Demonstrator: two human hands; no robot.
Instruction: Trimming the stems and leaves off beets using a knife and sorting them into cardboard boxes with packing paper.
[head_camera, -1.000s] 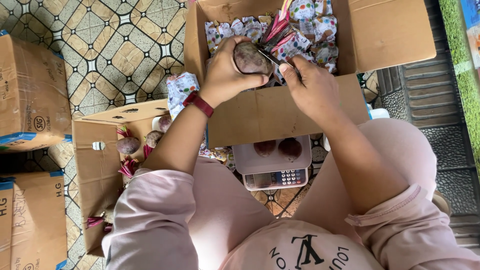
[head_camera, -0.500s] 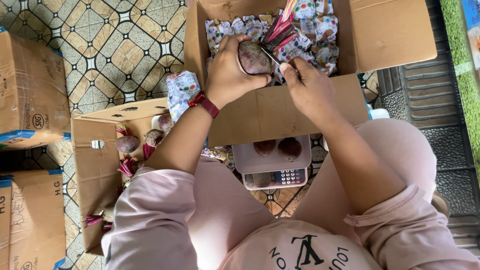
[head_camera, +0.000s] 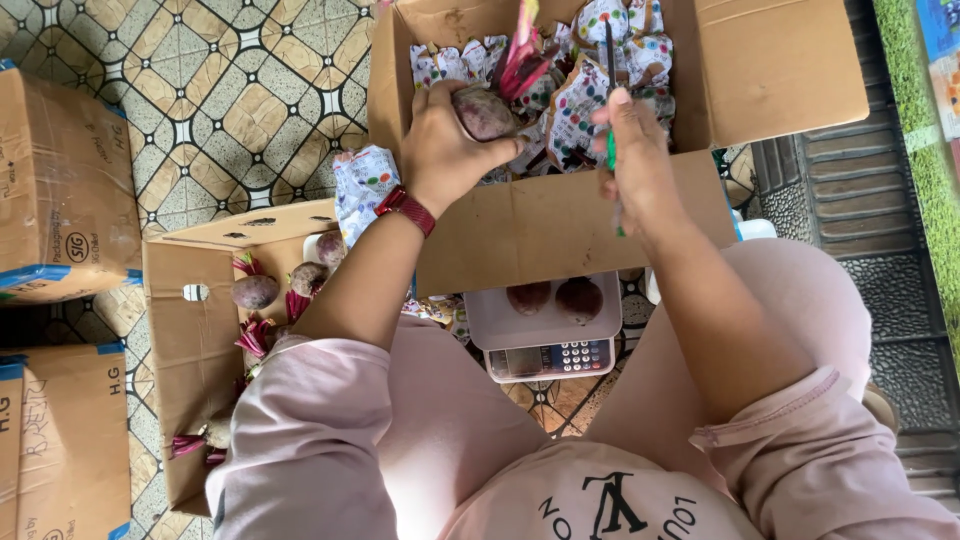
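Observation:
My left hand (head_camera: 445, 150) grips a dark round beetroot (head_camera: 486, 112) over the big open cardboard box (head_camera: 545, 230); its pink-red stems (head_camera: 522, 55) point away from me. My right hand (head_camera: 638, 160) is a little to the right of the beetroot, apart from it. It holds a thin cutting tool (head_camera: 608, 55) with a green handle, blade pointing away from me. Whether it is a knife or scissors I cannot tell. The box holds several bundles of patterned paper (head_camera: 580, 95). A red watch band (head_camera: 405, 208) is on my left wrist.
A white scale (head_camera: 545, 340) with two beetroots (head_camera: 555, 297) on its pan stands between my knees, below the box. A smaller open box (head_camera: 190, 330) at the left holds several beetroots (head_camera: 255, 290) with stems. Closed cartons (head_camera: 60, 190) stand at the far left on the tiled floor.
My right hand has drawn the cutting tool away from the beetroot's stems to the right and turned its blade upward. My left hand has kept hold of the beetroot.

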